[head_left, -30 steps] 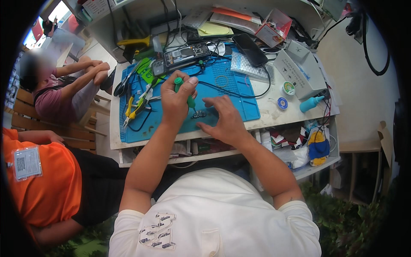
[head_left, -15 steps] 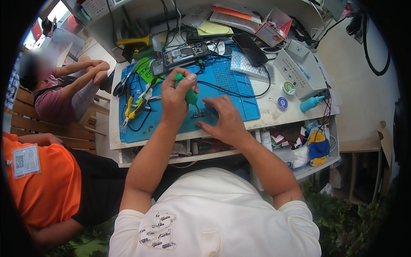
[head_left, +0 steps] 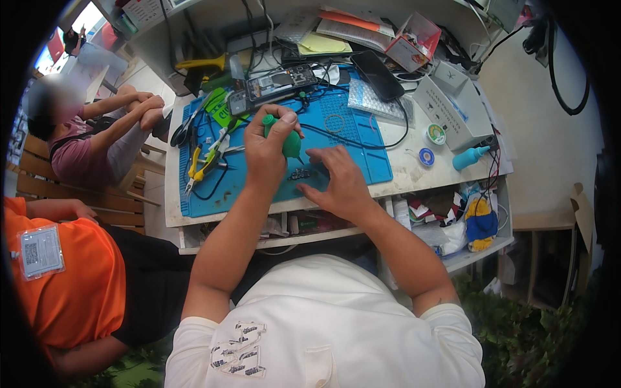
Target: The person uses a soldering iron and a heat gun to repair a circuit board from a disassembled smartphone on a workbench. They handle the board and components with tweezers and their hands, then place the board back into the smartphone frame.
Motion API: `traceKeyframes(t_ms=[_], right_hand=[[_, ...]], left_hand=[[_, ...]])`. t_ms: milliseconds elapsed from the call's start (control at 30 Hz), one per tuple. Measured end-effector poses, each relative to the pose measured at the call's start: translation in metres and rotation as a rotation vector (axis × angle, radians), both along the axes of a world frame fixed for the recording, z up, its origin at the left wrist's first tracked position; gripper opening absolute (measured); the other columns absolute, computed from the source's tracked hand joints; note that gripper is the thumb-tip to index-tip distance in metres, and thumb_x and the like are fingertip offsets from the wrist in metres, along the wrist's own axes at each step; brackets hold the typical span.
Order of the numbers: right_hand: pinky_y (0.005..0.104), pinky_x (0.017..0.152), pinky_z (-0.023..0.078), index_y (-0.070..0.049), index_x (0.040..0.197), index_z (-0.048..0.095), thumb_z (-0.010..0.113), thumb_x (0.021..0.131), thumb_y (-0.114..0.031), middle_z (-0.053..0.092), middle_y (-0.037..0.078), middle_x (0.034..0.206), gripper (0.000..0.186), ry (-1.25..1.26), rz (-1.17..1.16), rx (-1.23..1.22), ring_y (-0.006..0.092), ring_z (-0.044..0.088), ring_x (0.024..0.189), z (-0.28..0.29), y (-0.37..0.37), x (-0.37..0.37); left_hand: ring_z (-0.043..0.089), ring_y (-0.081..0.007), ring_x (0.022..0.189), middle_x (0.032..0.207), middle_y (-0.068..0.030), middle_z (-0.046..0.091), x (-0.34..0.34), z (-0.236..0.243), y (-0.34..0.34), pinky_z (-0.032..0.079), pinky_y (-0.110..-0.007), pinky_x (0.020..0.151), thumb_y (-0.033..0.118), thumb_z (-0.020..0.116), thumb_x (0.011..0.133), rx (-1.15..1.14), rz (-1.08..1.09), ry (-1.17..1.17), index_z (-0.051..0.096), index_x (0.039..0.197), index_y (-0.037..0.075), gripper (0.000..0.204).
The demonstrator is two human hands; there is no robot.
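My left hand (head_left: 266,149) is wrapped round a green air blower bulb (head_left: 291,145), whose thin nozzle points down and slightly right. Just below the nozzle tip, a small dark electronic part (head_left: 299,174) lies on the blue work mat (head_left: 249,194). My right hand (head_left: 341,181) is open beside that part, thumb and fingers curved apart, with nothing visible between them. Behind my left hand lies an opened phone (head_left: 281,80) with its insides showing. Left of my hand are yellow-handled pliers (head_left: 199,169) and several other small tools.
A black phone (head_left: 377,74) rests on bubble wrap at the back right. A white box (head_left: 453,113), a solder spool (head_left: 426,156) and a light-blue bottle (head_left: 471,157) stand on the right. Black cables cross the mat. A person in orange (head_left: 71,278) is close on my left; another sits beyond.
The blower's nozzle has shifted slightly right, and its bulb looks rounder. The small part lies at a slightly different angle. My right hand has stayed in place.
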State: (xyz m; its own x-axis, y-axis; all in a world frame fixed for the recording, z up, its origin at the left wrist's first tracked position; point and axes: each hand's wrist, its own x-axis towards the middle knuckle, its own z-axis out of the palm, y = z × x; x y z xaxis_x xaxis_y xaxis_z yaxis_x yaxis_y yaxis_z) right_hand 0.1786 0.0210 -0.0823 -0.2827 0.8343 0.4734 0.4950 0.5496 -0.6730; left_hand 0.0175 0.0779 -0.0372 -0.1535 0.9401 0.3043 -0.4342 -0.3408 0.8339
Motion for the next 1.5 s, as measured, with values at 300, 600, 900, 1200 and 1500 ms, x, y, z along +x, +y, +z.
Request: traceKeyframes(t_ms=[300,600,900,1200,1500], right_hand=[[0.0483,0.096,0.054,-0.001,0.124,0.074,0.091,0.084,-0.016,0.071,0.017,0.114,0.045,-0.037,0.023,0.059,0.0383,0.064,0.107,0.0,0.002,0.002],[0.0502,0.091,0.053,-0.003,0.107,0.076,0.087,0.091,-0.008,0.068,0.015,0.108,0.02,-0.11,0.046,-0.05,0.0381,0.064,0.106,0.002,0.003,0.001],[0.0499,0.088,0.055,-0.003,0.108,0.071,0.084,0.095,-0.009,0.072,0.016,0.103,0.019,-0.158,0.035,-0.065,0.039,0.068,0.1,0.001,0.012,-0.003],[0.0475,0.082,0.056,-0.004,0.105,0.077,0.086,0.092,-0.009,0.074,0.013,0.096,0.017,-0.08,-0.035,0.113,0.0367,0.069,0.094,-0.008,0.01,-0.008],[0.0462,0.084,0.057,-0.004,0.107,0.076,0.085,0.093,-0.011,0.074,0.012,0.095,0.018,-0.062,-0.02,0.126,0.0338,0.069,0.091,-0.012,0.012,-0.004]], left_hand=[[0.061,-0.0176,0.079,0.09,-0.0042,0.062,-0.075,0.032,-0.038,0.054,-0.033,0.077,0.023,0.086,0.094,-0.031,-0.212,0.807,0.066,0.103,0.006,0.027],[0.075,-0.0333,0.101,0.109,-0.0082,0.077,-0.147,0.02,-0.127,0.061,-0.045,0.088,0.028,0.091,0.09,0.091,-0.51,1.535,0.081,0.115,0.015,0.03],[0.078,-0.0316,0.103,0.111,-0.0088,0.08,-0.154,0.027,-0.128,0.063,-0.041,0.091,0.038,0.104,0.073,0.224,-0.237,1.421,0.085,0.119,0.013,0.056],[0.076,-0.0367,0.121,0.134,-0.0171,0.078,-0.111,0.018,0.106,0.06,-0.043,0.106,0.03,0.098,0.084,0.356,0.071,1.371,0.076,0.136,0.004,0.062],[0.075,-0.0395,0.125,0.134,-0.0208,0.08,-0.094,0.022,0.178,0.059,-0.045,0.11,0.031,0.097,0.069,0.127,-0.172,1.57,0.078,0.139,0.007,0.076]])
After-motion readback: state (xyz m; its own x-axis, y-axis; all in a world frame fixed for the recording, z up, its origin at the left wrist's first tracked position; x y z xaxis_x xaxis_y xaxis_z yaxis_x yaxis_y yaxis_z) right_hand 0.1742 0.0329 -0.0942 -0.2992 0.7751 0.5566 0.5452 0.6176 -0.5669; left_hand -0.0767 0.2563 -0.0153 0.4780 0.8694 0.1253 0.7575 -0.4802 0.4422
